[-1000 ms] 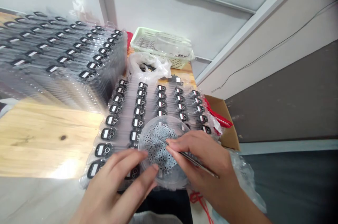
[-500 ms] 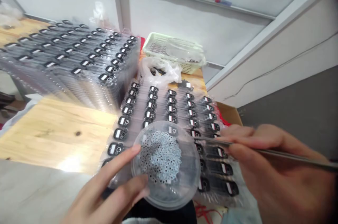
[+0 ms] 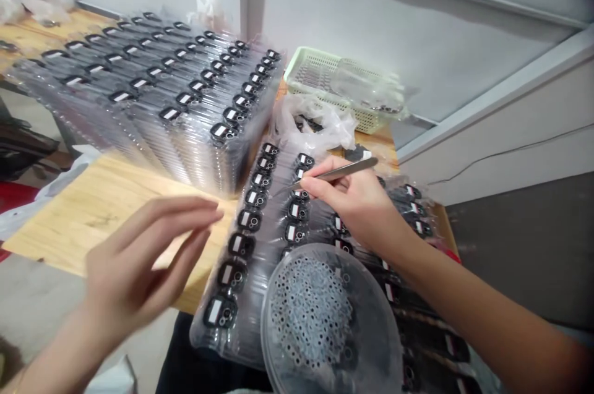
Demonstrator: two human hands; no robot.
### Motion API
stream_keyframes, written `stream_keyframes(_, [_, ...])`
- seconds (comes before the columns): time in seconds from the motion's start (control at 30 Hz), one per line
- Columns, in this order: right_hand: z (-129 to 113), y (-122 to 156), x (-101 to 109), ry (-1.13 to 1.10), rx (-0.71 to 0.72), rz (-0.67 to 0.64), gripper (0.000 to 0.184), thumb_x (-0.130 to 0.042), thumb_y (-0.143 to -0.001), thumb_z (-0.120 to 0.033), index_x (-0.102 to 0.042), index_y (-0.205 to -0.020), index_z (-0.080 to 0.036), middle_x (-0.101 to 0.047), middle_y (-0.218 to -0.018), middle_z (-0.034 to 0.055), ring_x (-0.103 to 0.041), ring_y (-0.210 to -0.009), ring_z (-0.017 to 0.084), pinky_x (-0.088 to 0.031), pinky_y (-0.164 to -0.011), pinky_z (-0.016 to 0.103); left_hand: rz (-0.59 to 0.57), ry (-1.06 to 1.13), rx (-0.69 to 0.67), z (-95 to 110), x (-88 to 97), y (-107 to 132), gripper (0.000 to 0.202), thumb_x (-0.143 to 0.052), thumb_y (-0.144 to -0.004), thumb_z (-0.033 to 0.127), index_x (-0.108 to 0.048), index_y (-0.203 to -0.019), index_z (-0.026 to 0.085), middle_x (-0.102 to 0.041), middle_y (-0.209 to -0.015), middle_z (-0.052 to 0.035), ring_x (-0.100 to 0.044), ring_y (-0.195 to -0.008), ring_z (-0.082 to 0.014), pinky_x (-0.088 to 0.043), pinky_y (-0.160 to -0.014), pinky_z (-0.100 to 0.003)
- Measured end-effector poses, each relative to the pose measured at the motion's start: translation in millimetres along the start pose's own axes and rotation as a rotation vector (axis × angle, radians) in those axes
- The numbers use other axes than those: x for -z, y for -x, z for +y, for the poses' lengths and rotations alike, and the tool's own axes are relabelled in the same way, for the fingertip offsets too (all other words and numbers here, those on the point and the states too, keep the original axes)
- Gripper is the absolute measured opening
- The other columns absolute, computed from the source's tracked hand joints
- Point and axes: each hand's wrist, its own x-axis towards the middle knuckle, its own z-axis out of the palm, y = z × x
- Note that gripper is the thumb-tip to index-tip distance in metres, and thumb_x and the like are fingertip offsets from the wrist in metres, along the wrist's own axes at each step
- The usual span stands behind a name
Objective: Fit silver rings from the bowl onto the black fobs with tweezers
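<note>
My right hand (image 3: 359,196) grips metal tweezers (image 3: 348,169), whose thin tips point left over a clear plastic tray (image 3: 257,245) holding rows of small black parts with white labels. One such black part (image 3: 296,211) lies just below the tweezer tips; whether the tips hold anything is too small to tell. A round clear tub (image 3: 371,344) of tiny grey ring-like pieces (image 3: 313,310) rests on the near end of the tray, below my right forearm. My left hand (image 3: 148,252) hovers over the wooden board at left, holding nothing, fingers stretched and thumb apart.
A tall stack of filled clear trays (image 3: 185,140) stands at back left. Behind the tray are a crumpled plastic bag (image 3: 315,125) with dark parts inside and a pale green basket (image 3: 306,88). The wooden tabletop (image 3: 93,214) extends left. A panelled wall (image 3: 348,23) closes the back.
My left hand has let go of the tub and moved left. My right hand has swung the tweezers left, from beside the tub to over the tray. The view has shifted too.
</note>
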Motion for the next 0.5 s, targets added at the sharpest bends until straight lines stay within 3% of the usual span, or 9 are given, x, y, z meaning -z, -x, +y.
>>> stream_keyframes(0.03, [-0.8,-2.8,-4.5,0.006,-0.009,-0.040,0.009,-0.066,-0.080,-0.026,-0.063,-0.076,-0.018,-0.061,-0.067,-0.0006,-0.057,-0.063,0.014,-0.044,-0.057,0.028,-0.083,-0.136,-0.257,-7.5,-6.6,-16.0,0.023,-0.064,-0.084,0.015,-0.072,-0.102,0.027,-0.073,-0.096,-0.0010,-0.069,-0.088,-0.0163,-0.057,-0.080,-0.025])
stream_keyframes(0.07, [-1.3,-4.8,-8.6,0.009,-0.014,-0.074,0.009,-0.064,-0.081,-0.026,-0.063,-0.077,-0.018,-0.061,-0.069,-0.0002,-0.058,-0.066,0.015,-0.045,-0.060,0.030,-0.127,-0.195,-0.420,-15.6,-13.5,-30.9,0.026,-0.061,-0.085,0.010,-0.069,-0.105,0.025,-0.073,-0.097,-0.0013,-0.068,-0.088,-0.0142,-0.056,-0.080,-0.023])
stream_keyframes(0.13, [-1.6,-7.4,-15.2,0.018,-0.010,-0.109,0.009,-0.063,-0.083,-0.026,-0.061,-0.079,-0.018,-0.062,-0.073,0.0001,-0.059,-0.071,0.016,-0.046,-0.065,0.031,-0.194,-0.264,-0.597,-30.4,-26.3,-53.7,0.026,-0.059,-0.086,0.006,-0.064,-0.109,0.019,-0.071,-0.099,-0.0038,-0.067,-0.089,-0.0124,-0.055,-0.082,-0.022])
stream_keyframes(0.27, [-0.3,-10.0,-22.1,0.065,0.021,-0.104,0.008,-0.063,-0.083,-0.024,-0.060,-0.078,-0.019,-0.061,-0.072,-0.0014,-0.057,-0.069,0.015,-0.043,-0.064,0.030,-0.200,-0.293,-0.676,-44.7,-42.4,-65.1,0.023,-0.061,-0.086,0.005,-0.062,-0.108,0.014,-0.069,-0.095,-0.0045,-0.066,-0.086,-0.0108,-0.053,-0.077,-0.020])
stream_keyframes(0.5, [-0.3,-12.9,-22.9,0.098,0.098,-0.133,0.008,-0.061,-0.084,-0.018,-0.058,-0.077,-0.019,-0.061,-0.072,-0.0024,-0.057,-0.068,0.013,-0.043,-0.063,0.028,-0.185,-0.322,-0.595,-54.2,-40.1,-44.4,0.027,-0.059,-0.087,0.002,-0.060,-0.110,0.015,-0.068,-0.096,-0.0038,-0.066,-0.089,-0.0108,-0.053,-0.081,-0.021])
